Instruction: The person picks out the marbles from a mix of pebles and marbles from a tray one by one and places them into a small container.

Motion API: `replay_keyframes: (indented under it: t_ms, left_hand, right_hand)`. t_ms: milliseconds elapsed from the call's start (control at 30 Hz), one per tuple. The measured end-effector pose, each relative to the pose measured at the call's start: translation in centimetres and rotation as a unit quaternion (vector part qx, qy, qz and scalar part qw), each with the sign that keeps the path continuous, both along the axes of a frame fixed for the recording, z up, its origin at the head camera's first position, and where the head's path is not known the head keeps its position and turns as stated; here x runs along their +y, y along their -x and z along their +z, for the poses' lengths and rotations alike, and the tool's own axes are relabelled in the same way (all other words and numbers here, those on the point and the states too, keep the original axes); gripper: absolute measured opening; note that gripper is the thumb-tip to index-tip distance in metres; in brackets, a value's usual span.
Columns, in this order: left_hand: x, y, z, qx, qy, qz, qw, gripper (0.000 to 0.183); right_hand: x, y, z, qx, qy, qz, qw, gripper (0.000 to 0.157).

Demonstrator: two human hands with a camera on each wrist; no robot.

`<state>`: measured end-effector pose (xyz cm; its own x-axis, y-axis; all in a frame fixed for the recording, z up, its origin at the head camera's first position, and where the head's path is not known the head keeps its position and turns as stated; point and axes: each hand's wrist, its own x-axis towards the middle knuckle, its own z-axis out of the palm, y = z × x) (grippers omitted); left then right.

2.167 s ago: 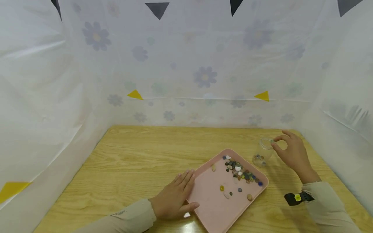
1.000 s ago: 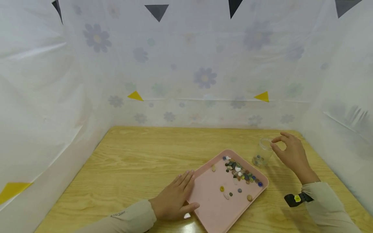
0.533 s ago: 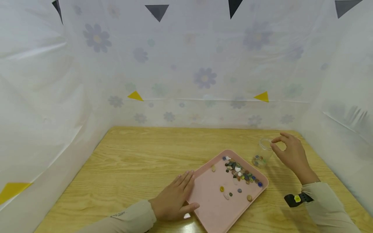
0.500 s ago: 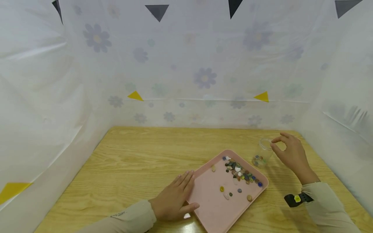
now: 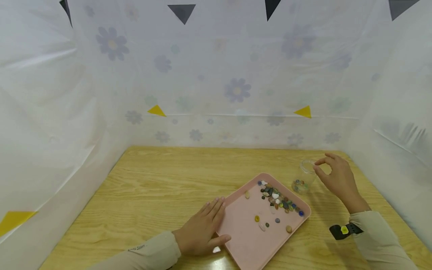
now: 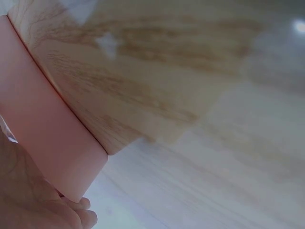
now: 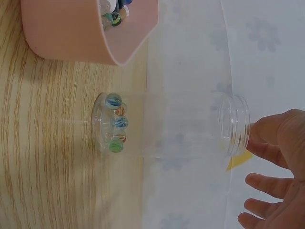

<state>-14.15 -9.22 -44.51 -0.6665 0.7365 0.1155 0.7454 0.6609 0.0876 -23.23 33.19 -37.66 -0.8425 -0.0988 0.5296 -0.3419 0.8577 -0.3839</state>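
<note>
A pink tray [image 5: 249,243] sits at an angle on the wooden table, holding several coloured marbles and pebbles [image 5: 275,195] gathered toward its far right side. My left hand [image 5: 201,228] lies flat with straight fingers along the tray's left edge; the left wrist view shows it against the tray's wall [image 6: 52,119]. Upright beyond the right side of the tray stands a clear jar [image 7: 181,124] without a lid, several swirled glass marbles [image 7: 119,122] on its bottom. My right hand [image 5: 337,180] has thumb and forefinger right at the jar's rim. No marble shows between them, and its other fingers are loosely bent.
A few stones lie apart from the cluster, among them a yellow one [image 5: 257,218] and a tan pebble [image 5: 288,228]. White flowered sheeting [image 5: 209,75] encloses the table [image 5: 162,180] at the back and both sides.
A small greenish marble pinched over the jar's mouth has left my right fingers. The marbles inside the jar have shifted. My left hand and the tray have stayed in place.
</note>
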Motion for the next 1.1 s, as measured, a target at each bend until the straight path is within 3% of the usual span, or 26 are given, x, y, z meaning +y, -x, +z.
replay_keyframes:
  t_ms: [267,533,800,1100]
  left_hand:
    - [0.0,0.0,-0.1,0.009,-0.005,0.001,1.0,0.083]
    - [0.0,-0.1,0.1,0.007,-0.004,0.001,1.0,0.083]
    - [0.0,0.0,0.3,0.009,-0.001,0.0,1.0,0.083]
    - [0.1,0.1,0.5,-0.001,0.004,-0.001,1.0,0.082]
  right_hand:
    - [-2.2,-0.2,0.2,0.048,-0.006,0.037,0.998,0.018]
    - [-6.4,0.2,0.0,0.037,-0.038,0.103,0.993,0.017]
    - [-9.8,1.0,-2.3,-0.021,-0.083,0.141,0.986,0.015]
    - [-11.6,1.6,-4.5,-0.094,-0.148,0.125,0.977,0.023]
